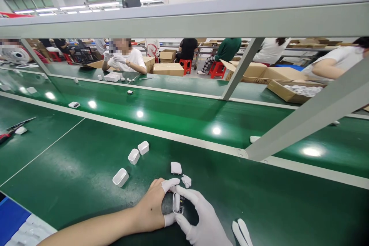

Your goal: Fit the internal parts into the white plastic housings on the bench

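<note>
Between my hands is a small white oblong casing [177, 203] with dark parts and yellow bits along its right side. My left hand [151, 207], bare except for white covers on thumb and forefinger, grips it from the left. From the right, my right hand [206, 219] in a white glove has thumb and forefinger closed on the same casing. Just beyond them lie a folded white cloth [176, 168] and a crumpled white piece [186, 181]. Several white open shells stand to the left, the nearest shell [120, 177] tilted toward me.
A metal post [305, 115] slants up at right beneath a shelf beam [184, 23]. Past a pale rail runs a green belt [161, 111] carrying small white parts. A red-handled tool [13, 130] lies left; two white strips [242, 232] lie right. A co-worker [123, 59] sits opposite.
</note>
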The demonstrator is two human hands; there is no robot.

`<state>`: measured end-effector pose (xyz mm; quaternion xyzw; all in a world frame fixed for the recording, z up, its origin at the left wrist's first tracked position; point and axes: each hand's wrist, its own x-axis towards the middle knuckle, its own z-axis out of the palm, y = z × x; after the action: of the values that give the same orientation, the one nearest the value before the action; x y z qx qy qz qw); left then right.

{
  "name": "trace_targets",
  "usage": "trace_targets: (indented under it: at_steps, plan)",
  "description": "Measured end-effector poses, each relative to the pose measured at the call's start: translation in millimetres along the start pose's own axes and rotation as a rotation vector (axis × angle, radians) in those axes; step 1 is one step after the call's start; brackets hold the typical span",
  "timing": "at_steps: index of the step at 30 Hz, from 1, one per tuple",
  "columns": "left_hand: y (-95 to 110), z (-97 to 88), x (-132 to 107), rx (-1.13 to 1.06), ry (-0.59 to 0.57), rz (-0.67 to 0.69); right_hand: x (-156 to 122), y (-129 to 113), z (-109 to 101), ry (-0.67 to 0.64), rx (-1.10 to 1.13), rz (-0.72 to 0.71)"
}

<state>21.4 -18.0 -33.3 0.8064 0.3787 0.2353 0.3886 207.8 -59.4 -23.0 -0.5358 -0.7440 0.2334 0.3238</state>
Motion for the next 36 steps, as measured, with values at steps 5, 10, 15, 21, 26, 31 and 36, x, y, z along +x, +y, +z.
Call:
trace_targets:
  at_steps: [5, 10, 15, 21, 26, 31, 36]
  plan:
    - [0.4, -0.9, 0.0, 0.008, 0.005, 0.012, 0.9, -1.9, -1.6, 0.071, 0.033, -0.113]
    - [2.5, -2.7, 0.5, 0.007, -0.008, 0.053, 2.4, -2.0, -12.0, 0.213, 0.05, -0.129]
    - [2.0, -2.6, 1.1, 0.009, 0.004, 0.067, 1.3, 3.6, -8.4, 0.175, 0.024, -0.174]
    - [1.8, -3.2, 2.1, 0.041, -0.011, 0.036, -0.7, 6.6, 2.1, 0.123, -0.008, -0.259]
    - [2.8, -3.5, 2.1, 0.048, -0.011, 0.031, 0.4, 1.2, -3.6, 0.099, 0.013, -0.186]
    - [1.4, -2.3, 1.0, 0.038, -0.01, 0.036, 2.7, 0.3, -2.7, 0.112, 0.017, -0.173]
    - [-1.3, -0.9, 0.0, 0.028, -0.003, 0.058, -0.1, 5.1, 5.3, 0.112, 0.028, -0.163]
